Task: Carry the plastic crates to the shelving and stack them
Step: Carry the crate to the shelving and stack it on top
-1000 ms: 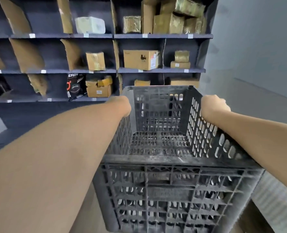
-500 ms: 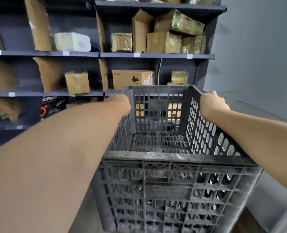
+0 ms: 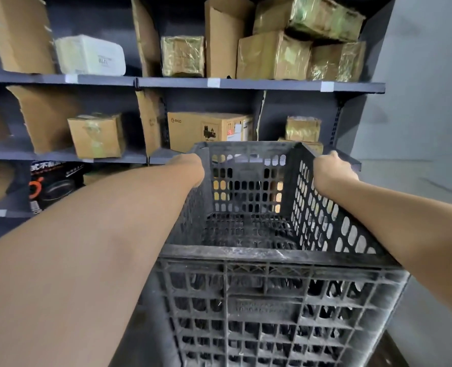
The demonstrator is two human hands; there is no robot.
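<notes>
A dark grey perforated plastic crate (image 3: pixel 269 308) fills the lower middle of the head view, empty inside, held up in front of me. My left hand (image 3: pixel 190 166) grips the far left corner of its rim. My right hand (image 3: pixel 330 170) grips the far right side of the rim. Dark shelving (image 3: pixel 259 83) stands directly behind the crate, its far edge close to the middle shelf level.
The shelves hold cardboard boxes (image 3: pixel 209 131), foil-wrapped parcels (image 3: pixel 302 128), a white packet (image 3: pixel 91 55) and a black printed box (image 3: pixel 52 185) at lower left. A grey wall (image 3: pixel 426 102) rises on the right, past the shelving's end post.
The shelving has grown larger and shifted down in view as I came closer with the crate. Both hands keep the same grip on the rim.
</notes>
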